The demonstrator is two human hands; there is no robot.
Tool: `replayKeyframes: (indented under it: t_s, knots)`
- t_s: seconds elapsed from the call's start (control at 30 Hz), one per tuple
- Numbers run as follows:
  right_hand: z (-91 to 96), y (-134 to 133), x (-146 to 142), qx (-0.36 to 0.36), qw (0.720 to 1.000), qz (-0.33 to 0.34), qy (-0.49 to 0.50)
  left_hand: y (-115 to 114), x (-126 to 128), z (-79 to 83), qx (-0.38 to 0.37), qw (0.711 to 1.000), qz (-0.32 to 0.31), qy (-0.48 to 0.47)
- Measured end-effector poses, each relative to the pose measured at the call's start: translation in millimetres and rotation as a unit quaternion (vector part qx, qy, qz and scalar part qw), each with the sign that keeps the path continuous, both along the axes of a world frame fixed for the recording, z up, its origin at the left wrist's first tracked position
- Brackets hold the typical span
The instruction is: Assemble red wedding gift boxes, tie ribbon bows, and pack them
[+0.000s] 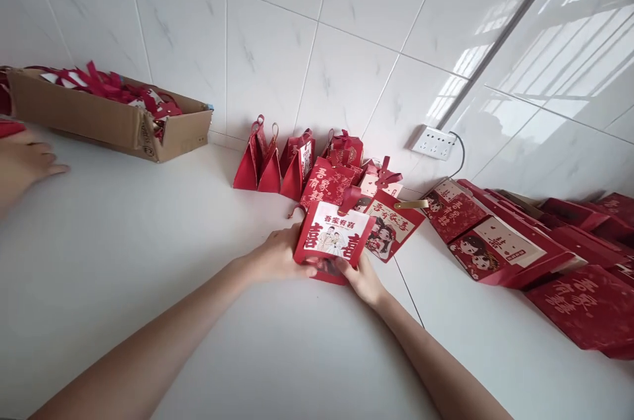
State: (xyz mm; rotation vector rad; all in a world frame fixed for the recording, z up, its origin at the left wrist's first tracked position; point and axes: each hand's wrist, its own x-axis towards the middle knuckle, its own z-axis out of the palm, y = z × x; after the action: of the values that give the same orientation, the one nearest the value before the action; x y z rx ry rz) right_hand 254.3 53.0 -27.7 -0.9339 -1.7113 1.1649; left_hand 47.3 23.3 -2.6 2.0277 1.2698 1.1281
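Note:
Between my two hands stands a red gift box (331, 235) with a white panel, a printed couple and a ribbon at its top. My left hand (283, 253) is closed around its left side, thumb across the lower front. On the right side, my right hand (360, 276) grips the lower corner with its thumb on the front. Just behind it are more finished gift boxes, among them a red one with gold lettering (327, 183) and a tilted one with a cartoon couple (391, 225). The far sides of my fingers are hidden by the box.
A cardboard box (99, 117) of red ribbons and packaging lies at the left by the tiled wall. Another person's hand (24, 162) is at the left edge. Flat and part-folded red boxes (535, 255) are piled at the right, below a power strip (432, 142).

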Motion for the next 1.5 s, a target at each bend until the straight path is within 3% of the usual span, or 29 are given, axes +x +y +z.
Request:
replayKeyframes:
  t_s: [0.07,0.13,0.2,0.33,0.43,0.53,0.7,0.83,1.03,1.17,1.37,1.5]
  knots:
    - [-0.3,-0.3,5.4,-0.034,0.999,-0.001,0.016,-4.5,-3.8,0.6,-0.031,0.997,-0.015,0.063]
    - [0.6,0.6,6.2,-0.06,0.996,-0.019,0.064,-5.4,-5.9,2.8,-0.053,0.997,-0.011,0.058]
    - [1.7,2.1,4.0,-0.092,0.989,-0.014,0.115,-4.2,-5.0,5.5,-0.048,0.999,0.011,-0.006]
    - [2.4,3.7,0.5,-0.173,0.961,0.073,0.204,-5.3,3.6,9.6,-0.001,0.979,0.09,-0.184]
    - [1.9,3.6,1.7,-0.185,0.949,0.098,0.237,-10.5,10.1,10.1,0.009,0.97,0.04,-0.24]
    - [1.7,4.3,4.2,-0.184,0.947,0.098,0.243,-14.2,14.4,8.7,0.033,0.974,-0.036,-0.221]
    - [4.8,6.8,7.3,-0.202,0.942,0.1,0.25,-14.2,18.3,4.8,0.06,0.981,0.008,-0.183]
    - [10.6,3.3,6.4,-0.265,0.922,0.118,0.257,-13.4,18.0,2.1,0.028,0.964,0.042,-0.259]
    - [5.9,2.8,4.1,-0.383,0.885,0.101,0.244,-16.2,16.8,9.4,-0.033,0.945,-0.002,-0.324]
    - [-0.7,8.5,5.7,-0.387,0.884,0.086,0.249,-18.1,18.3,15.6,-0.029,0.946,0.014,-0.323]
    - [7.9,2.4,2.0,-0.363,0.893,0.087,0.252,-16.4,18.0,15.8,-0.029,0.939,0.035,-0.341]
    - [9.3,-4.5,-5.3,-0.257,0.933,0.022,0.25,-11.8,17.5,9.4,-0.064,0.934,0.015,-0.351]
